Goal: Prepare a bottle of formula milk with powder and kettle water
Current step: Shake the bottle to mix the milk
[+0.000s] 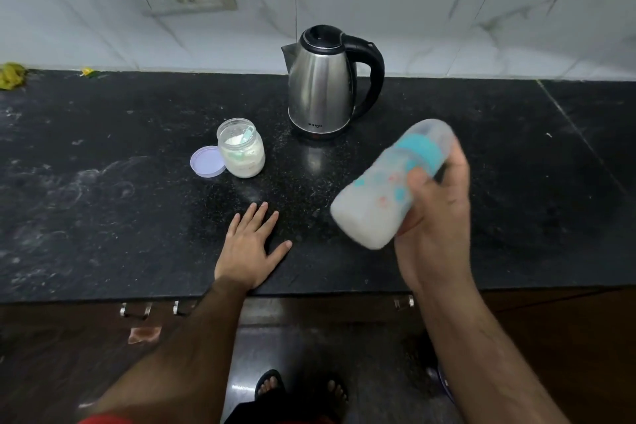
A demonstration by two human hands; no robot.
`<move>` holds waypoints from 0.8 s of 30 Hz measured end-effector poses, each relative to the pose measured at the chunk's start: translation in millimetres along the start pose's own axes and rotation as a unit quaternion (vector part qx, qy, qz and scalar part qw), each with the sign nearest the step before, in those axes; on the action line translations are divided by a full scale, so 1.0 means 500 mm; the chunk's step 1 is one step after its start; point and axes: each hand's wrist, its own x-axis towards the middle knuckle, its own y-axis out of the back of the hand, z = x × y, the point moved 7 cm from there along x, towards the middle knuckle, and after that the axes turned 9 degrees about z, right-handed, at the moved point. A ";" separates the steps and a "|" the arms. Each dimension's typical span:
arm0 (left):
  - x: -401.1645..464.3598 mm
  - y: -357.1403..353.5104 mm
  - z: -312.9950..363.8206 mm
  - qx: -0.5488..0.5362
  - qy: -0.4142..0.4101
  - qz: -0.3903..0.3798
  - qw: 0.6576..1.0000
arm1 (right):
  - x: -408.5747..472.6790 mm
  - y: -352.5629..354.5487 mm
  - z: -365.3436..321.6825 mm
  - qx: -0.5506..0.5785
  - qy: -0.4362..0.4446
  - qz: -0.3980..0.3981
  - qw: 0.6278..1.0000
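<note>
Above the black counter (103, 182), the right hand (435, 217) grips a blurry, tipped milk bottle (389, 186). The left hand (249, 248) lies flat, fingers straight, near the kettle (323, 86) and powder jar (242, 151).

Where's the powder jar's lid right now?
In the head view the lilac lid lies on the black counter, touching the left side of the open powder jar, left of the kettle and beyond the left hand.
</note>
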 end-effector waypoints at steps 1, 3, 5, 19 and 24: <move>0.000 -0.001 0.000 0.004 0.001 0.000 1.000 | 0.006 0.009 -0.007 0.017 0.010 0.025 1.000; -0.001 -0.001 0.001 0.011 0.000 -0.003 1.000 | 0.004 0.009 -0.009 0.009 0.011 0.018 1.000; 0.000 -0.001 0.002 0.008 -0.001 -0.008 1.000 | -0.008 -0.008 0.004 -0.035 -0.010 -0.042 0.998; 0.002 0.002 0.004 0.005 -0.003 -0.015 1.000 | -0.024 -0.030 0.013 -0.034 -0.025 -0.069 0.997; 0.001 -0.002 0.001 0.008 0.000 -0.005 1.000 | -0.004 -0.011 -0.005 0.005 -0.001 0.001 1.000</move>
